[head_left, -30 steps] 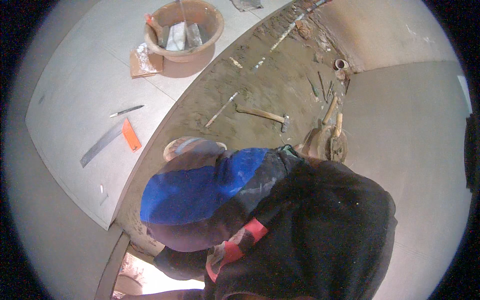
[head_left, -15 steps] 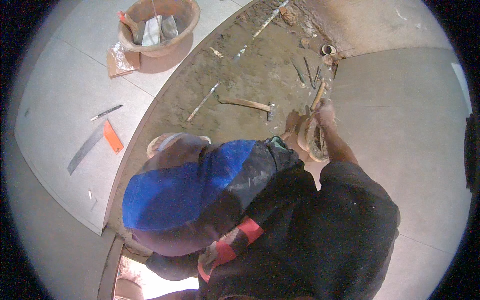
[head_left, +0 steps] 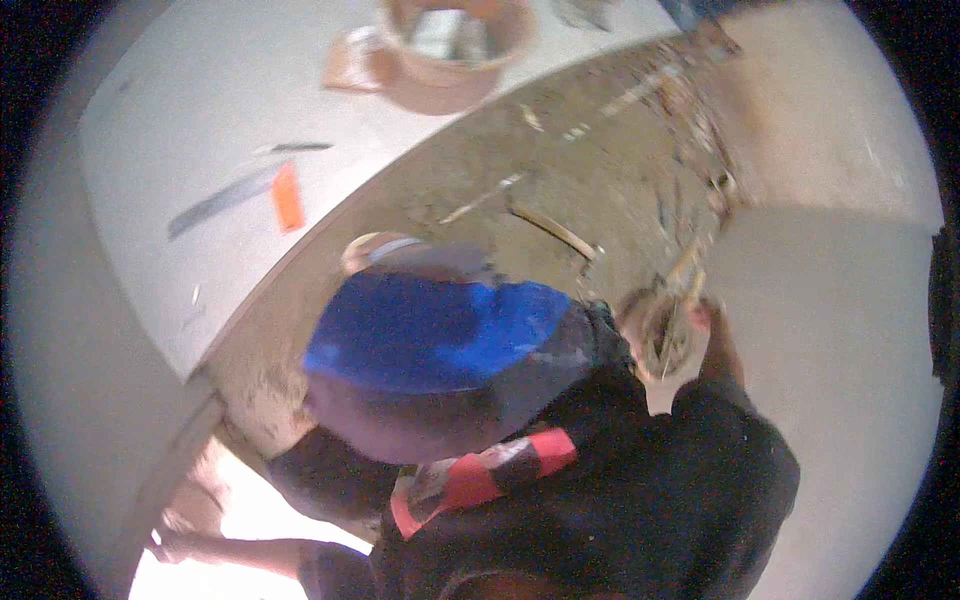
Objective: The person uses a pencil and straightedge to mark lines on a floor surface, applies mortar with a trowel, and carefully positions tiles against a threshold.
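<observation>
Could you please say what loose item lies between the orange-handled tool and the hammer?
In the head view, a thin pale stick lies there, nearer the hammer.

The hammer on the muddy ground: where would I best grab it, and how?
I'd probably grip the hammer by its handle, toward the end away from the head, coming from above: it lies flat on the ground and the handle is long and slim.

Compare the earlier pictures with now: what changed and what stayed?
The left hand came into view, stretched left. The right hand, first unseen, then at the far end of the small bowl, is now beside its right rim; grip unclear. Hammer and try square stayed.
</observation>
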Available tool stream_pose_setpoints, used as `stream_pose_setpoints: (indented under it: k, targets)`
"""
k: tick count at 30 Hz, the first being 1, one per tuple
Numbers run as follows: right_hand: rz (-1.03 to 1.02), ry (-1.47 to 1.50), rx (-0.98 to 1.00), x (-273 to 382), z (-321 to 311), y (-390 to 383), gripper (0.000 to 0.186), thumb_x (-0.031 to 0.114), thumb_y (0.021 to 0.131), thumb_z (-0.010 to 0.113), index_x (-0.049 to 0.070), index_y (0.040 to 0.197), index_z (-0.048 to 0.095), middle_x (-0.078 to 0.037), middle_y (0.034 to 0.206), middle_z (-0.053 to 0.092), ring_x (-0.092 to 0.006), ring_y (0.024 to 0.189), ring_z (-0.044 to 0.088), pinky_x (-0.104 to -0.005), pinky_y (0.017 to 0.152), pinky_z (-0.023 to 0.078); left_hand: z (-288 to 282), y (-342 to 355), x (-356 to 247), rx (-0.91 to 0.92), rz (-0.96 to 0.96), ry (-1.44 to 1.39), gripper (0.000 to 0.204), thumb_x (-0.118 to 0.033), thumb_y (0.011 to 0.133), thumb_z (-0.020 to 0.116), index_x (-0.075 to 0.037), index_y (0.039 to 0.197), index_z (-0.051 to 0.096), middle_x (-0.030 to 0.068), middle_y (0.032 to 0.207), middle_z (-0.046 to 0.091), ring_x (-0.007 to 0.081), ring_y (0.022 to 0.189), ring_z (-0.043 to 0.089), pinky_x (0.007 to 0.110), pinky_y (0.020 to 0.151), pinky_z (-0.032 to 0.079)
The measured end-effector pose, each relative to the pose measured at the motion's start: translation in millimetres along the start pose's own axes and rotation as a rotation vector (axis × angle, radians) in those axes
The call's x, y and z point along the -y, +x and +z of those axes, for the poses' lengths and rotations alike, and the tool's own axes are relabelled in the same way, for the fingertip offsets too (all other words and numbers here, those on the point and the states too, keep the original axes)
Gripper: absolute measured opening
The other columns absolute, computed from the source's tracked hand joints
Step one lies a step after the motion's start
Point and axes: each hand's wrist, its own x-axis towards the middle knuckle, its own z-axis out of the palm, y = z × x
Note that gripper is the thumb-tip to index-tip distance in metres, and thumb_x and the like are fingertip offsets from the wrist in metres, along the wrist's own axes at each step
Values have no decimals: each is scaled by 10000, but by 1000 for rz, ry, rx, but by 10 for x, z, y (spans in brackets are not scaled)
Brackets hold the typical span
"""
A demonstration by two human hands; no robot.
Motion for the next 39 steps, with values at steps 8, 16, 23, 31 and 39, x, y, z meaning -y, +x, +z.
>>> stream_pose_setpoints:
  k: [8,16,23,31,39]
  targets:
    - [17,-113,150,-223,1530,-562,475,440,967,549,90,1285,595,-130,1150,680,-276,871,685,-401,807,548,-959,74,740,-231,58,473,467,-389,1016,491,-59,1344,542,143,1314,592,284,1234,559,388,1000,470]
    - [-67,-252,298,-67,1919,-691,496,430,946,588,63,1279,587,-145,1142,670,-282,887,669,-401,809,539,-838,-490,-241,-391,-64,-175,476,-388,837,773,48,924,604,98,818,620,191,786,572,352,732,479]
    - [-265,-258,313,278,2099,-783,517,421,927,623,39,1274,580,-157,1135,661,-288,902,655,-401,811,531,-613,-542,-303,-380,34,-215,641,-470,796,816,97,1031,631,168,961,655,251,952,623,377,869,489]
    - [-1088,-505,134,1621,1866,-1122,546,411,905,662,12,1268,571,-172,1127,650,-294,918,639,-401,814,522,-679,-478,-207,-501,89,-81,570,-440,812,756,60,1069,661,170,972,692,267,982,643,379,917,477]
    - [-1917,-801,674,3129,3352,-2897,466,370,917,642,18,1217,590,-132,1137,638,-254,982,618,-358,812,523,-900,-1012,-564,-386,-184,-80,539,-517,906,629,-95,1241,630,173,1256,625,308,1219,535,471,1059,363]
